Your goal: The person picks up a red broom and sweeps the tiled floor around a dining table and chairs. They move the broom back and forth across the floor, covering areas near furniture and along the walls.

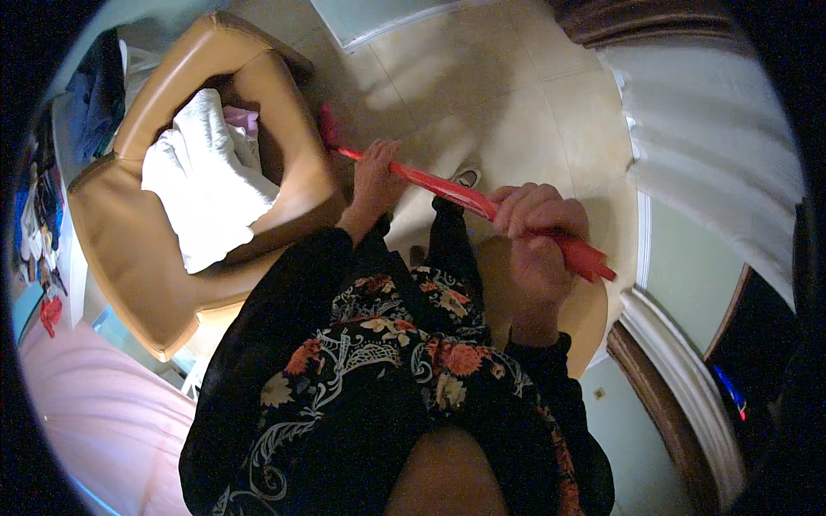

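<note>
A long red pole (445, 187), shiny like plastic, slants across the view in front of my body. My left hand (376, 177) is wrapped around it near its far left part. Higher up the shaft, my right hand (541, 219) grips it with the fingers curled over the top. The pole's right end (590, 259) sticks out past my right hand and looks wider and ragged. Beyond my left hand the pole runs to a dark pinkish-red head (328, 126) beside the armchair; it is too blurred to identify.
A tan leather-like armchair (284, 116) stands at left, with a white towel-like cloth (206, 187) and a pink cloth (242, 119) on its seat. Light curtains (710, 129) hang at right above the tiled floor (542, 129). A pink bedspread-like cloth (110, 406) lies at lower left.
</note>
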`<state>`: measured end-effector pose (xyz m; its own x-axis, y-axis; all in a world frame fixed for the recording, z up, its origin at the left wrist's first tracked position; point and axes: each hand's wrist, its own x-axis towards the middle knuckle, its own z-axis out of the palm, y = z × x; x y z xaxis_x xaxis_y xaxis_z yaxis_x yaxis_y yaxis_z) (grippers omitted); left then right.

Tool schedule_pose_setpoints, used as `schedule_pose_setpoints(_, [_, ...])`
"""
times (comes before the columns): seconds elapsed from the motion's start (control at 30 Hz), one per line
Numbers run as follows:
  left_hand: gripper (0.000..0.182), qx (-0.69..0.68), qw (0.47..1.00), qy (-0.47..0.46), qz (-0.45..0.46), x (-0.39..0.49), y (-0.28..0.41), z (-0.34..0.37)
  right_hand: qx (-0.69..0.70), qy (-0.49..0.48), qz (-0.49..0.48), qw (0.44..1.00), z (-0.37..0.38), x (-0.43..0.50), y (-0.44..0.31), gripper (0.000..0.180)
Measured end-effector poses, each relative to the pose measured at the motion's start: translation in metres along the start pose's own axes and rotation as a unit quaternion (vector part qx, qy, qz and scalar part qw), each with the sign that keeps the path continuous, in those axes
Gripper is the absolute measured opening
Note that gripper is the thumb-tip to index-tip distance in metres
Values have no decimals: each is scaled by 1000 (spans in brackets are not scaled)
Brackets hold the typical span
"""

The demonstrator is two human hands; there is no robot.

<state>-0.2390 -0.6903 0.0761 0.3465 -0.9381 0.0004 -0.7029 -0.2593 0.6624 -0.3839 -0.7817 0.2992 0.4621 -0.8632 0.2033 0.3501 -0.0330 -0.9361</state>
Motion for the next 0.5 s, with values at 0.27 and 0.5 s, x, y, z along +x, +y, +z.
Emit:
schedule_pose_setpoints(0.27, [17,16,989,-128,-65,35,36,74,-15,161,41,986,-101,3,-4,14])
schedule_pose_setpoints(0.5, [15,-91,976,-193,45,113,191,147,-90,182,-126,971,-170,1,-94,8])
